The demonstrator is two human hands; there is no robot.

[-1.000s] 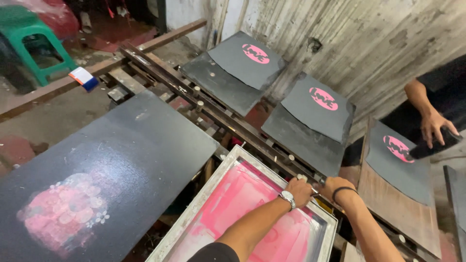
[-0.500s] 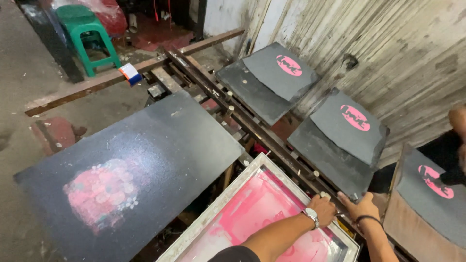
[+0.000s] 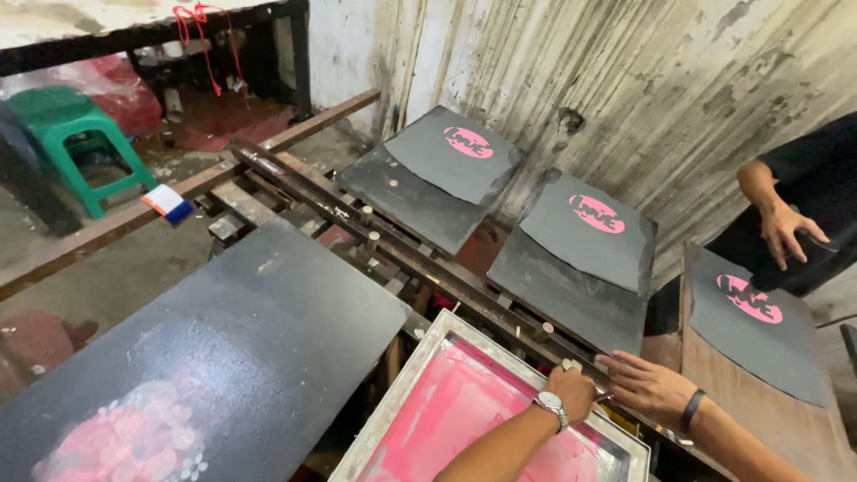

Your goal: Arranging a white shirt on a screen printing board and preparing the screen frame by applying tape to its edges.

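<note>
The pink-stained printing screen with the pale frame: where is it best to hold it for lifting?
Probably by the far rail of the pale-framed pink printing screen, coming from the near side, as the left hand and right hand do. The frame is rigid; the pink mesh looks inked and thin, so avoid it.

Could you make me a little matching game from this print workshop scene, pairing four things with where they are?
Things:
1. stool
2. frame
3. hands: left, right
4. empty board

Places:
A. far rim of the frame
B. left of the frame
C. far left, on the floor
D. bottom centre, pink inside

Pairs: 1-C, 2-D, 3-A, 4-B
</note>
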